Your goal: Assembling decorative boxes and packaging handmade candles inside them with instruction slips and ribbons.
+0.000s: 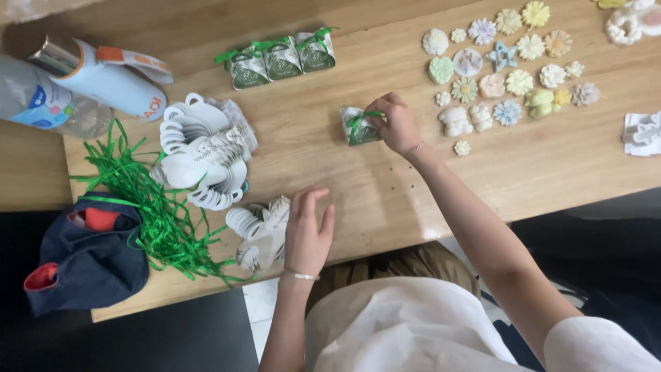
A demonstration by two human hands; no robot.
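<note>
Head view: a pale wooden table (385, 186) fills the frame, with dark floor along the lower edge. At centre, the right hand (394, 124) pinches the green ribbon of a small gift box (358, 128); which way the box points cannot be told. Lower centre, the left hand (308, 231), fingers spread, rests on flat white cut-outs (260, 234). Green ribbon strands (155, 207) lie left; pastel flower shapes (509, 69) upper right.

Even overhead light on the wooden table (330, 165) — soft shadows, mild glare on its near edge, corners slightly blurred.
</note>
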